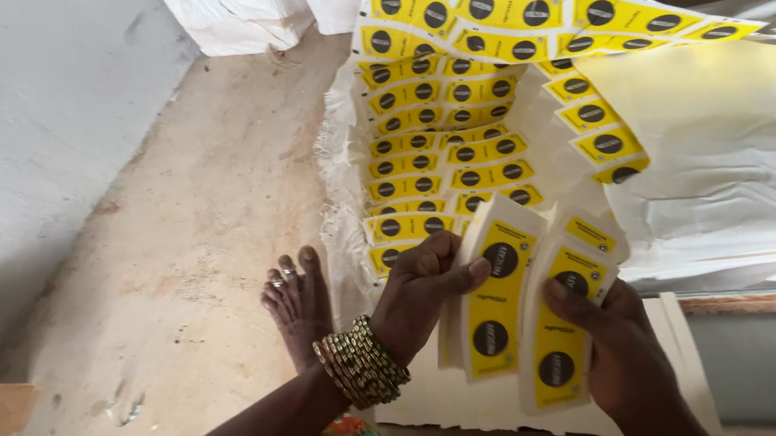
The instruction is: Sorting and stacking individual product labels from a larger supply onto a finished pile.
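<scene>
The left hand [419,291] pinches one stack of curved yellow paper labels [494,304] at its upper edge; the right hand [624,352] clasps a second stack [565,329] from below, just beside the first. Each glossy label bears a black disc. Beyond them, rows of matching labels [439,161] lie on a white woven sack [734,166] spread over the dusty concrete floor [191,237].

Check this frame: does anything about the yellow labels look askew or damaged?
Mostly orderly. Both hands, left hand and right hand, hold neat label stacks. Only the loose label strips at the top trail crookedly over the white sack. No tears visible.
</scene>
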